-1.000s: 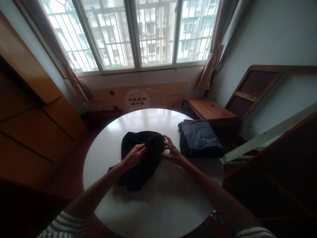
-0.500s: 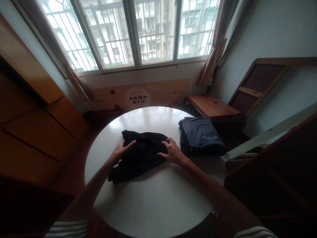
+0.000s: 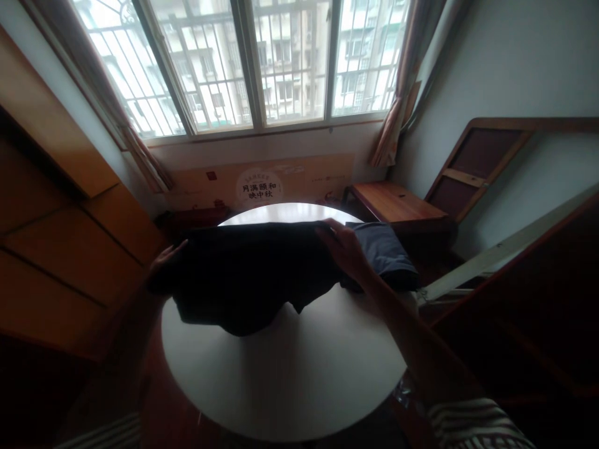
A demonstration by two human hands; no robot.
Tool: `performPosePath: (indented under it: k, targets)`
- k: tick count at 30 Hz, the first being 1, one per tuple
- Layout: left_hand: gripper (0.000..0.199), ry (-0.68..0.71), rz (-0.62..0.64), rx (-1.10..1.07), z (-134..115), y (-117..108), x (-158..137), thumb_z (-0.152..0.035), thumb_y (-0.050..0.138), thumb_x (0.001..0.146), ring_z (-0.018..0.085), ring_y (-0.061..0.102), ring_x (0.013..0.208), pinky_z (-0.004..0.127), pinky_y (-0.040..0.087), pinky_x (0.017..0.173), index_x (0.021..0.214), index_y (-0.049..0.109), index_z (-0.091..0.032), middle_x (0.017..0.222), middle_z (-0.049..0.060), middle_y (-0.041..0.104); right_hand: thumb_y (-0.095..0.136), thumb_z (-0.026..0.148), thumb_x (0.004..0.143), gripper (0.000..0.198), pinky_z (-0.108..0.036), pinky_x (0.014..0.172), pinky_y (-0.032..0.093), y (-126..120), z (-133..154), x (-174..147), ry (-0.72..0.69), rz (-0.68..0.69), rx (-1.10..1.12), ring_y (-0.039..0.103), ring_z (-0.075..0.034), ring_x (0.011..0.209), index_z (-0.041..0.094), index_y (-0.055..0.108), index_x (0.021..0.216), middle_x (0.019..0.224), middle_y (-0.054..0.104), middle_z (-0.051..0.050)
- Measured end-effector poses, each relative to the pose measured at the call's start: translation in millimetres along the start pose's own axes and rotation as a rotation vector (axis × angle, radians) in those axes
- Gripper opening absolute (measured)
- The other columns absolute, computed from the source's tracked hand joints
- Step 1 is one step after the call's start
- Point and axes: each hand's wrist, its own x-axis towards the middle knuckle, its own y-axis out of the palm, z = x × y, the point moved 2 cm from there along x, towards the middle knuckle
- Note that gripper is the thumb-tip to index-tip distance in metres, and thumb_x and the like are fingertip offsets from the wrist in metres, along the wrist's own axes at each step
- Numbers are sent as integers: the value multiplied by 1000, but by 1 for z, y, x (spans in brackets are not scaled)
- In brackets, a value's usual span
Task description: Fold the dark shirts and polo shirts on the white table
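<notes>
A black garment (image 3: 253, 268) hangs stretched between my two hands over the white round table (image 3: 290, 386); its exact kind cannot be made out. My left hand (image 3: 169, 255) is closed on its upper left end, with most of the fingers hidden behind the cloth. At the upper right corner, my right hand (image 3: 345, 244) grips the edge between thumb and fingers. The lower hem dangles unevenly near the tabletop. Just beyond my right hand lies a folded stack of dark grey and black clothes (image 3: 386, 252) at the table's right side.
A low wooden bench (image 3: 397, 202) stands behind the table on the right, below the barred window (image 3: 294, 62). Wooden cabinets (image 3: 60, 262) line the left side. A pale slanted bar (image 3: 468, 268) and dark wooden furniture (image 3: 524, 324) are close on the right.
The black garment lay crumpled on the table with both hands loosely on it. Now it is lifted and spread wide, with my left hand moved out to the left and up.
</notes>
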Motion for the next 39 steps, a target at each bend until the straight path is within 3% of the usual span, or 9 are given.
performPosePath:
  k: [4,8,11,15,19,25,29,33,39]
  targets:
    - [26,-71,55,161,4,-5,14,-24,70,76,23,68,83,37,56,76,100,66,-15,85,4,72,55,40,93,35,-34,84,48,-1,-6,31,71,88,-329,65,-25,90,14,65,115,94,69,-9]
    - [24,421,-88,533,19,16,-18,-23,62,83,23,66,99,37,51,93,106,65,-17,106,8,69,60,28,90,41,-36,91,46,15,-26,4,46,331,-609,61,-30,106,11,58,127,114,64,-18]
    - [25,701,326,676,40,52,-67,-32,54,92,22,65,103,36,50,97,109,66,-20,112,8,68,60,24,90,26,-34,89,48,25,-33,-39,-40,526,-595,62,-27,104,17,66,114,111,65,-14]
    - [41,830,681,819,66,84,-114,-41,64,87,27,58,117,44,46,102,125,63,-24,127,10,63,81,40,71,59,-41,91,50,31,-38,-89,-120,752,-512,60,-33,109,19,63,124,116,64,-15]
    - [34,796,731,836,75,85,-114,-30,39,101,19,66,93,33,54,86,110,71,-21,104,9,70,69,23,82,29,-42,95,48,30,-42,-109,-155,703,-568,58,-32,110,15,69,110,114,65,-17]
    - [42,994,670,981,80,50,-90,-41,62,90,28,58,116,47,49,99,128,62,-22,128,12,62,41,-1,85,31,-32,78,51,18,-33,-108,-124,719,-634,64,-24,90,12,65,99,95,67,-13]
    - [35,1092,697,977,91,27,-74,-39,61,91,27,60,112,46,49,99,121,65,-20,122,11,65,33,12,96,32,-30,78,49,-2,-19,-74,-57,375,-382,65,-22,85,14,55,119,98,68,-12]
    - [25,1060,630,944,93,16,-65,-30,50,97,22,65,102,39,54,92,115,64,-21,111,9,68,34,25,95,29,-35,75,47,-21,-13,-27,72,98,-289,63,-25,76,16,58,109,80,66,-9]
    - [39,1001,463,959,87,23,-60,-33,53,96,25,58,114,41,52,96,133,54,-21,124,11,60,49,42,88,26,-32,72,45,-33,-17,13,105,145,-301,58,-22,74,18,56,94,82,64,-7]
